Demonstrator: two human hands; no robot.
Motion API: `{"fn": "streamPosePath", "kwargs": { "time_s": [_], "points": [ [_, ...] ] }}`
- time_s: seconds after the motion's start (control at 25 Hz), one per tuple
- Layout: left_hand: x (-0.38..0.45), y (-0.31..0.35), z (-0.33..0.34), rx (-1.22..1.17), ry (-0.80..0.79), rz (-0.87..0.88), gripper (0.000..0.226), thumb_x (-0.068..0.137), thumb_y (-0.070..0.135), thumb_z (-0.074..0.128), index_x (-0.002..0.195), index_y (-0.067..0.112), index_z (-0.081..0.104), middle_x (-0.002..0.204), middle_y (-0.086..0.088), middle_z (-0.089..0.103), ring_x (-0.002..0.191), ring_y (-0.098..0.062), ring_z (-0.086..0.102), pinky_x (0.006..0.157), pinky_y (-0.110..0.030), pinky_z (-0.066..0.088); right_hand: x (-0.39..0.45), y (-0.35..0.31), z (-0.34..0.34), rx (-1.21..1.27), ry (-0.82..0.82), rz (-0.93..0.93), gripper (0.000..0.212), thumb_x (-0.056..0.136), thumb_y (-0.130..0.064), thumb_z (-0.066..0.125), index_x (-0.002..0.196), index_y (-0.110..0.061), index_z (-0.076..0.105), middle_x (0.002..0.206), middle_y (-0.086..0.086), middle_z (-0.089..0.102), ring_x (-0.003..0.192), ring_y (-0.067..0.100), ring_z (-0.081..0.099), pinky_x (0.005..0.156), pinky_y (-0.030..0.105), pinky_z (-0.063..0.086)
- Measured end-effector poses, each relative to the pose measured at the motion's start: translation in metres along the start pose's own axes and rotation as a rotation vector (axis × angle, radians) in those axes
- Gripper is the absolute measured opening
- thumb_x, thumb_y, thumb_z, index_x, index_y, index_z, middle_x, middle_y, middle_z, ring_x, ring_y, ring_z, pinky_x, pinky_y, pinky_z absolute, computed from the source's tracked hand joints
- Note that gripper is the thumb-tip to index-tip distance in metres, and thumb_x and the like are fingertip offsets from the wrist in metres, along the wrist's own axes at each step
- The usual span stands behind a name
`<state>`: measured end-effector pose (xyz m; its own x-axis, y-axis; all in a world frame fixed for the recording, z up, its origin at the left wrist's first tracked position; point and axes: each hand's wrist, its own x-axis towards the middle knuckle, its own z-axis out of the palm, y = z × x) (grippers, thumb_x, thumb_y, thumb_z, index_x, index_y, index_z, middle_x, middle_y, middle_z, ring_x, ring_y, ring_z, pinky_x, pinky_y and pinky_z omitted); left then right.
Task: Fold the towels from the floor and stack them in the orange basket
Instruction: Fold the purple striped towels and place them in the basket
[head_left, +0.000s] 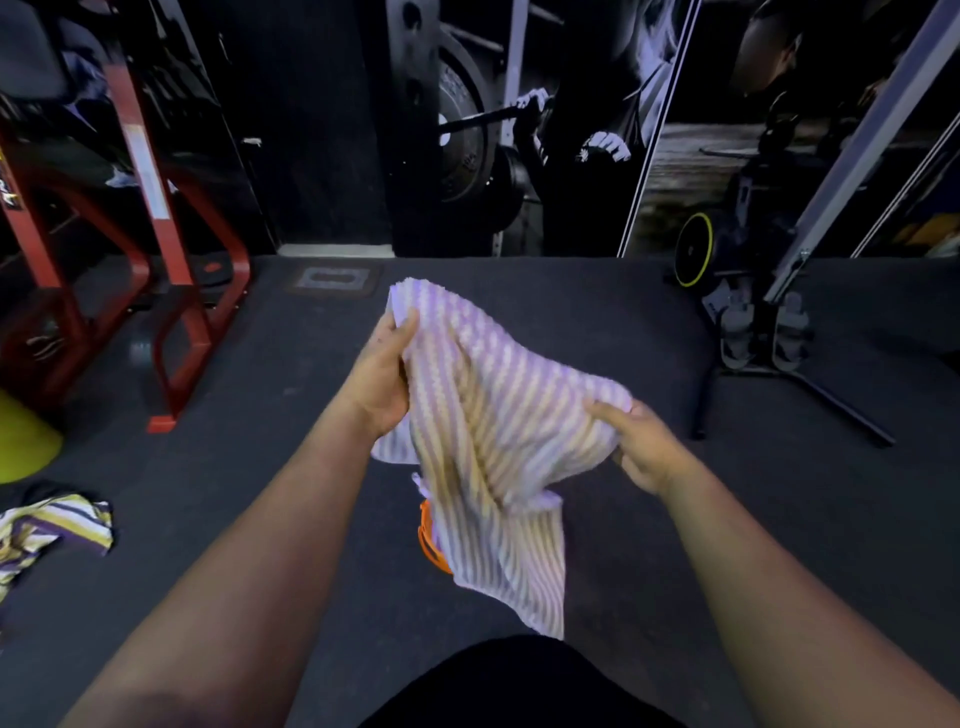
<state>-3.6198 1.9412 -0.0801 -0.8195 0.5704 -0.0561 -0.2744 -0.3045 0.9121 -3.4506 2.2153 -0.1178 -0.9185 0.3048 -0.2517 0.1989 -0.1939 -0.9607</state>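
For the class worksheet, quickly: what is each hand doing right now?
Left hand: grips the upper edge of the striped towel.
Right hand: grips the towel's other side, thumb on top.

The striped towel (493, 441) hides nearly all of the orange basket (429, 540), showing only a sliver at its seven o'clock edge. At nine o'clock, another striped towel (47, 530) is cut off by the frame.

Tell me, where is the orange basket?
In the head view, only a sliver of the orange basket peeks out low in the middle, on the dark floor, mostly hidden behind the striped towel both hands hold up.
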Motion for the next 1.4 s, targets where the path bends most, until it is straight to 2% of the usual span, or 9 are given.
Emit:
{"fn": "streamPosePath", "kwargs": {
  "time_s": [0.12,0.24,0.32,0.4,0.6,0.72,0.88,1.04,1.4],
  "points": [
    [-0.027,-0.037,-0.028,0.420,0.008,-0.286,0.014,0.092,0.016,0.073,0.105,0.012,0.075,0.107,-0.016,0.076,0.091,-0.026,0.075,0.079,-0.037,0.062,0.019,-0.028,-0.008,0.161,0.213,-0.054,0.020,0.097,-0.024,0.066,0.111,-0.009,0.068,0.105,0.013,0.077,0.107,0.030,0.072,0.080,0.037,0.060],
    [-0.021,-0.028,-0.028,0.207,0.076,-0.162,0.015,0.091,0.013,0.070,0.104,0.009,0.075,0.097,-0.012,0.078,0.082,-0.020,0.075,0.072,-0.033,0.062,0.026,-0.033,-0.021,0.377,0.066,-0.113,0.046,0.097,-0.038,0.063,0.132,-0.008,0.059,0.125,0.014,0.070,0.121,0.030,0.065,0.093,0.041,0.057],
    [-0.006,0.002,-0.022,-0.022,0.054,-0.047,0.032,0.089,0.022,0.071,0.117,0.006,0.070,0.111,-0.017,0.075,0.098,-0.025,0.073,0.083,-0.039,0.061,0.020,-0.020,-0.017,0.069,-0.073,-0.015,0.065,0.086,-0.040,0.072,0.141,-0.011,0.052,0.129,0.007,0.069,0.123,0.024,0.064,0.099,0.038,0.054],
    [0.002,0.013,-0.023,-0.015,0.007,-0.041,0.046,0.091,0.029,0.070,0.127,0.002,0.063,0.123,-0.022,0.068,0.108,-0.035,0.068,0.089,-0.045,0.058,0.015,-0.003,-0.006,-0.286,-0.152,0.020,0.050,0.083,-0.029,0.079,0.128,-0.009,0.065,0.119,0.006,0.074,0.115,0.024,0.068,0.101,0.041,0.054],
    [-0.020,-0.019,-0.038,0.463,0.200,-0.261,0.010,0.093,0.012,0.071,0.089,0.005,0.065,0.071,-0.016,0.061,0.055,-0.022,0.054,0.047,-0.028,0.043,0.024,-0.027,0.001,0.060,0.129,-0.162,0.018,0.096,-0.013,0.066,0.109,-0.001,0.069,0.104,0.017,0.075,0.096,0.028,0.074,0.091,0.047,0.055],
    [0.001,0.002,-0.043,0.007,0.283,-0.060,0.012,0.095,0.018,0.068,0.103,0.009,0.072,0.094,-0.011,0.076,0.084,-0.026,0.070,0.069,-0.035,0.059,0.025,-0.038,-0.010,0.198,-0.019,-0.135,0.024,0.095,-0.022,0.062,0.115,-0.010,0.067,0.111,0.010,0.074,0.099,0.022,0.072,0.097,0.045,0.053],
    [0.009,0.006,-0.047,0.566,0.252,-0.155,0.021,0.095,0.027,0.073,0.101,0.008,0.067,0.079,-0.007,0.068,0.068,-0.022,0.061,0.056,-0.030,0.045,0.024,-0.022,-0.004,-0.237,-0.064,-0.098,0.027,0.094,-0.013,0.068,0.118,-0.002,0.070,0.115,0.012,0.075,0.105,0.021,0.071,0.104,0.040,0.052],
    [0.017,0.019,-0.043,0.270,0.281,-0.052,0.010,0.096,0.019,0.070,0.094,0.009,0.071,0.081,-0.005,0.076,0.068,-0.016,0.070,0.062,-0.028,0.055,0.031,-0.037,-0.005,0.044,0.107,-0.174,0.025,0.097,-0.007,0.064,0.120,0.002,0.065,0.115,0.019,0.072,0.103,0.027,0.071,0.089,0.039,0.059],
    [0.030,0.018,-0.044,0.653,0.321,-0.179,0.027,0.094,0.032,0.073,0.097,0.006,0.071,0.083,-0.005,0.073,0.071,-0.016,0.066,0.068,-0.028,0.052,0.044,-0.053,-0.023,-0.015,0.283,-0.068,0.032,0.088,-0.012,0.077,0.116,0.003,0.070,0.108,0.018,0.075,0.099,0.030,0.073,0.096,0.044,0.057]
  ]
}}
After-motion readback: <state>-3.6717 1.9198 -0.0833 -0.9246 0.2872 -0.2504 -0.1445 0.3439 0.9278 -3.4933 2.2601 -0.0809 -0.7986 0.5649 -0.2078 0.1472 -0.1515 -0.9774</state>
